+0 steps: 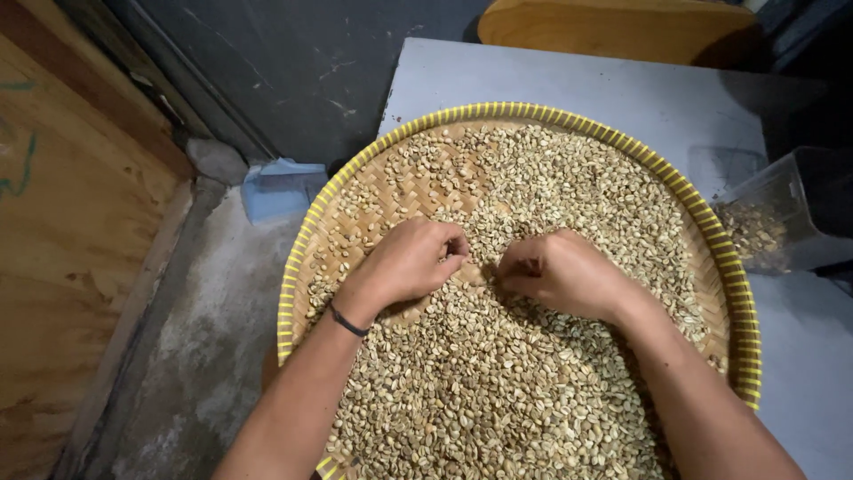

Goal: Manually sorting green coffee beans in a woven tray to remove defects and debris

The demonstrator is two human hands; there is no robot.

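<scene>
A round woven bamboo tray with a yellow rim (306,238) lies on a pale table and is covered with pale green-beige beans (498,391). My left hand (410,260) rests on the beans near the tray's middle, fingers curled under, a thin dark band at the wrist. My right hand (562,272) sits just to its right, fingers also curled down into the beans. The fingertips of both hands nearly meet. Whether either hand pinches beans is hidden by the knuckles. Bare weave (404,191) shows at the tray's upper left.
A clear plastic tub (777,213) with some darker beans stands on the table (622,89) to the right of the tray. A light blue scoop (280,188) lies on the concrete floor at left, beside a wooden board (71,267). A wooden seat (613,27) is beyond the table.
</scene>
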